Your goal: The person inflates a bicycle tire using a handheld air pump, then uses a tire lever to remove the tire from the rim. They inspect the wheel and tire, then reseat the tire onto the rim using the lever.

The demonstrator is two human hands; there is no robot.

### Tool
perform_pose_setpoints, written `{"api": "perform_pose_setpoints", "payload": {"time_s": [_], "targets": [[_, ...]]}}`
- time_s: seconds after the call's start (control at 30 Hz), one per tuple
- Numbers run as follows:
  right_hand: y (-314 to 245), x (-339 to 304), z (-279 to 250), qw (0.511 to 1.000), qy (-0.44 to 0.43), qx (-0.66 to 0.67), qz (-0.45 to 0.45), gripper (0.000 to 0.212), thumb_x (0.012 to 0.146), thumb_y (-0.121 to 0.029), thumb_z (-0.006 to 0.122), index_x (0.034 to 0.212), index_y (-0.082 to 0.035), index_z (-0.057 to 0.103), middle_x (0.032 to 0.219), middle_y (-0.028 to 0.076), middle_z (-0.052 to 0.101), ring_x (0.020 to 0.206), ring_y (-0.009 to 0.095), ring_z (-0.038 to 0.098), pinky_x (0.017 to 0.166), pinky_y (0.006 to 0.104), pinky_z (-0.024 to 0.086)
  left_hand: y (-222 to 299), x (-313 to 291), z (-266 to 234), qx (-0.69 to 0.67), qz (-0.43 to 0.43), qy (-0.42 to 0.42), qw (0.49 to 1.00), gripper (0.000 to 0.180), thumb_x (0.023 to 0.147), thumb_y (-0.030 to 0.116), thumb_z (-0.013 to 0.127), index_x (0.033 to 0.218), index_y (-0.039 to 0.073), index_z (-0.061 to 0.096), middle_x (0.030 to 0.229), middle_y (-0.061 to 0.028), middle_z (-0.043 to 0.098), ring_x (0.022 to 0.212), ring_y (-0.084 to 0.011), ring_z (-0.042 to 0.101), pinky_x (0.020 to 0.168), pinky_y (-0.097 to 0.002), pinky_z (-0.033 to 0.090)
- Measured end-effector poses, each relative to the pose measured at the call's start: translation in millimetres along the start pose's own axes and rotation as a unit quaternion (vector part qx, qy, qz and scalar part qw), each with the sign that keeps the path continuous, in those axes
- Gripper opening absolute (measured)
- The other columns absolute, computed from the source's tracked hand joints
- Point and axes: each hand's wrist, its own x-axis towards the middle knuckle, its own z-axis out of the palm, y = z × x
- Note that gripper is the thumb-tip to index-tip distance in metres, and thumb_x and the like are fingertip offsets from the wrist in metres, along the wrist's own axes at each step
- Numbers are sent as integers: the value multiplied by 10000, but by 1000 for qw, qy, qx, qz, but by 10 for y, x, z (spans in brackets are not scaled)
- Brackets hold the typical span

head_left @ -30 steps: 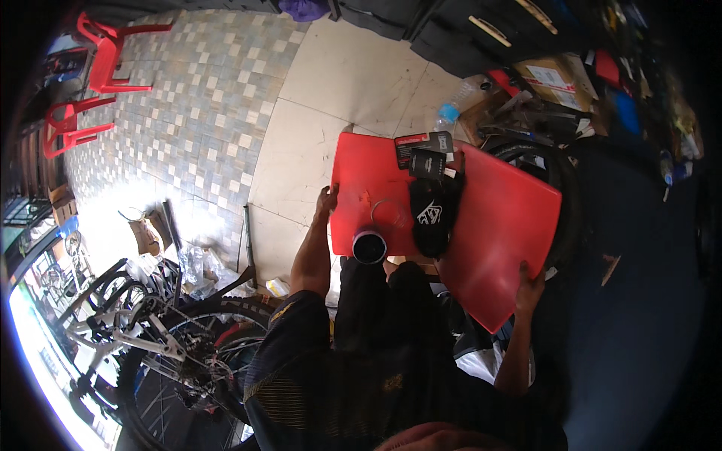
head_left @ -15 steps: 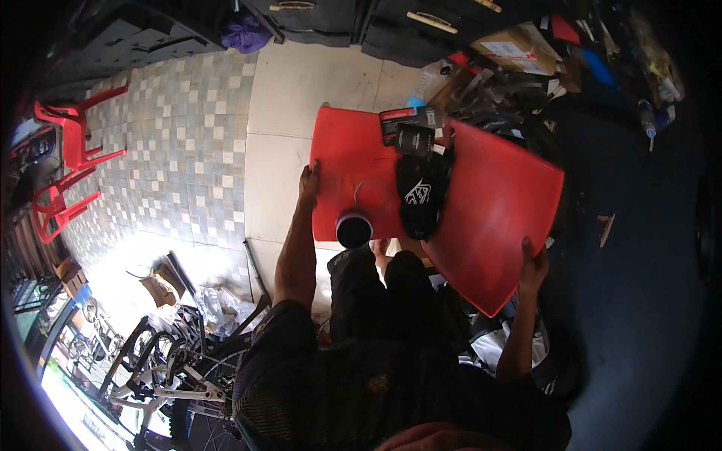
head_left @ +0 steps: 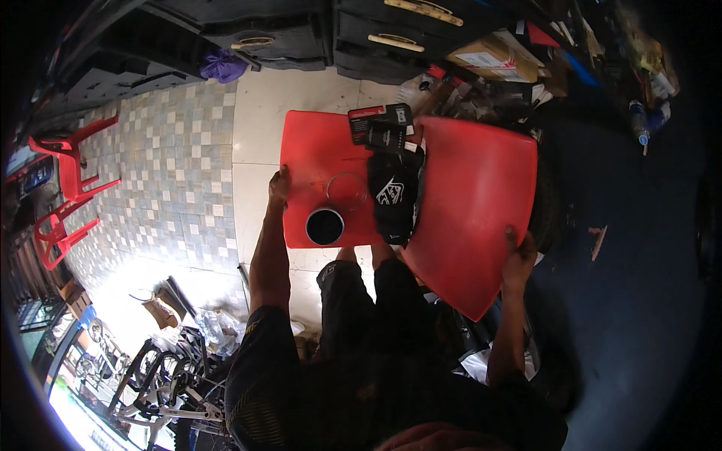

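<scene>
Between my hands is a red plastic chair, its flat panel on the left and its curved panel on the right. My left hand is closed on the left edge of the flat panel. On the curved panel's lower right edge, my right hand is closed too. A black knitted-looking cloth item with a white emblem lies along the join, black cards at its far end. Left of it stands a round dark-mouthed container near the front edge, beside a thin clear ring.
Black drawers line the far side. A cardboard box and plastic clutter sit at the far right. Red chairs stand on the tiled floor at left. Bicycles and plastic bags are at the lower left.
The red chair and both hands sit further left in the picture. The container's mouth now faces up more squarely. Both hands keep their hold.
</scene>
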Motion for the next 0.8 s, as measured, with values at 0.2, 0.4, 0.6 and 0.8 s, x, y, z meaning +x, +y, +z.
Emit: {"api": "perform_pose_setpoints", "payload": {"time_s": [0.2, 0.4, 0.6, 0.8], "targets": [[-343, 231, 158, 999, -27, -21, -13, 245, 966, -234, 704, 1056, -8, 679, 994, 40, 679, 921, 120, 583, 856, 288, 453, 232, 5, -53, -47, 15, -7, 999, 605, 998, 588, 508, 1186, 27, 636, 881, -30, 584, 768, -139, 521, 679, -324, 468], [-412, 902, 200, 989, -18, -110, -100, 296, 967, -280, 699, 1058, 0, 671, 997, 38, 669, 913, 124, 569, 854, 291, 454, 501, 446, 353, -40, 29, 9, 999, 603, 1000, 585, 497, 1192, 32, 641, 853, -45, 593, 737, -138, 520, 653, -317, 473], [-440, 1373, 208, 996, -8, -52, -68, 309, 963, -209, 696, 1179, 9, 664, 1083, 55, 674, 937, 142, 599, 863, 298, 479, 678, 820, 757, 49, 50, 29, 997, 597, 995, 565, 485, 1215, 33, 640, 898, -115, 681, 825, -239, 626, 739, -422, 509], [-433, 1377, 203, 992, -51, -96, -70, 420, 977, -223, 666, 1285, 53, 593, 1192, 128, 650, 985, 213, 602, 878, 358, 494, 496, 748, 782, -13, 168, 26, 985, 492, 1016, 509, 516, 1232, 91, 660, 1064, -192, 725, 962, -276, 679, 854, -399, 518]]}}
